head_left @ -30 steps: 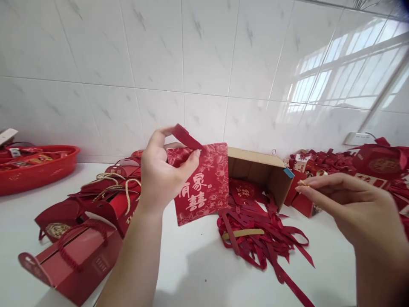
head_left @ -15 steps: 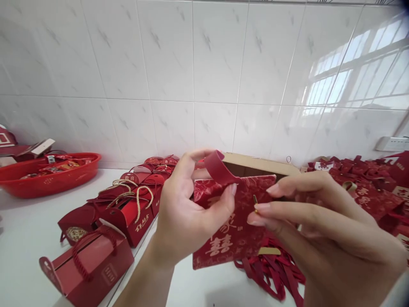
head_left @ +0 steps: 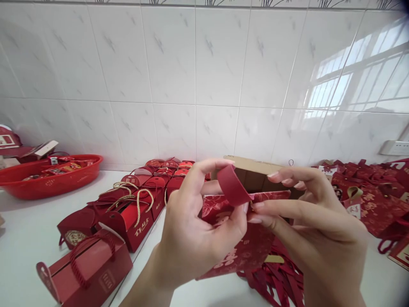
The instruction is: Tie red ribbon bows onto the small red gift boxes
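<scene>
A red patterned gift bag (head_left: 252, 251) with pale lettering hangs from my left hand (head_left: 204, 230). That hand is closed on the bag's top edge and on a dark red ribbon (head_left: 233, 185), which curls up in a loop. Thumb and index finger of my right hand (head_left: 316, 226) pinch a small gold pin (head_left: 252, 206) at the ribbon's lower end; its other fingers are raised. The pin is mostly hidden by the fingertips. Below the bag lies a pile of dark red ribbons (head_left: 281, 279).
Several red gift boxes (head_left: 91, 268) with cord handles stand in rows at the left. A red basin (head_left: 54, 181) holds wrapped packets behind them. An open cardboard box (head_left: 249, 164) is against the tiled wall. More red bags (head_left: 370, 207) crowd the right.
My right hand has moved left and brought the gold pin up to the ribbon end beside my left thumb. The bag and ribbon have shifted slightly right in view.
</scene>
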`<action>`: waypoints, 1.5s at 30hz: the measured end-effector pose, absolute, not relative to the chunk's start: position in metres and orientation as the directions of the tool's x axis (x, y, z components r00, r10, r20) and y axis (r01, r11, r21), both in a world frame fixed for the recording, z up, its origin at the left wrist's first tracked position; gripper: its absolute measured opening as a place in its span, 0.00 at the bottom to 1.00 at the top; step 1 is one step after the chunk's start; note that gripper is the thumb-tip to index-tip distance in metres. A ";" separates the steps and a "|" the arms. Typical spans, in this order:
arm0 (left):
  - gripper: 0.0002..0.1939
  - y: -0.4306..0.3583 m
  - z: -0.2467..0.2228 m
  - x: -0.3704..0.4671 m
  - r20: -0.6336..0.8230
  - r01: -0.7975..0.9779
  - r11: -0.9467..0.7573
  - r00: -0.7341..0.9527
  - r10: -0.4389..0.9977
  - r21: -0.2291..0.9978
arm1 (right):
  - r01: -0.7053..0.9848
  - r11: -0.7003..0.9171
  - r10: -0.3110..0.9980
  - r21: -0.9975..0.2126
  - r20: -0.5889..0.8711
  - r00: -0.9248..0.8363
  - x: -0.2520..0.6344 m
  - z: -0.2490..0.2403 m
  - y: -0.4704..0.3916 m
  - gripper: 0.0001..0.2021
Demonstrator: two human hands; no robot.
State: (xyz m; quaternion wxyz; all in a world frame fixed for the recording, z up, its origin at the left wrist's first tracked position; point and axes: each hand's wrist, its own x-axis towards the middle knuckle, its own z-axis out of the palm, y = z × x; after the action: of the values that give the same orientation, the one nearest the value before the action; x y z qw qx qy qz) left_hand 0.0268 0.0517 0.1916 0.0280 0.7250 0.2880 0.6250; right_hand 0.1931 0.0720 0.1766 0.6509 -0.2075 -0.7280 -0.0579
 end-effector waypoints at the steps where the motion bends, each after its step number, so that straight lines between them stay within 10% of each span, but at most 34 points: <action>1: 0.21 0.051 0.192 0.027 0.888 0.368 -0.838 0.066 0.456 0.403 | 0.367 0.910 0.234 -0.195 0.970 -0.065 0.193 0.176 0.072 0.10; 10: 0.21 0.054 0.192 0.029 0.909 0.285 -0.886 0.093 0.406 0.366 | -0.030 0.830 0.558 -0.557 0.829 0.026 0.187 0.176 0.075 0.21; 14: 0.21 0.054 0.191 0.027 0.914 0.264 -0.900 0.117 0.387 0.348 | -0.106 0.735 0.657 -0.670 0.742 -0.136 0.188 0.177 0.076 0.07; 29: 0.14 0.051 0.192 0.026 0.848 0.114 -0.862 0.156 0.507 0.494 | -0.020 0.931 0.360 -0.364 0.927 -0.106 0.193 0.179 0.078 0.10; 45: 0.14 0.051 0.199 0.026 0.822 0.124 -0.867 0.277 0.497 0.483 | 0.022 0.955 0.298 -0.297 0.949 -0.104 0.195 0.181 0.080 0.07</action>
State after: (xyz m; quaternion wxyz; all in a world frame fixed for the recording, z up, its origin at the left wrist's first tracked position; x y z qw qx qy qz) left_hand 0.0257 0.0511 0.1993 0.1645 0.7819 0.1986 0.5675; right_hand 0.1955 0.0802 0.1812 0.6605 -0.1088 -0.7355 0.1043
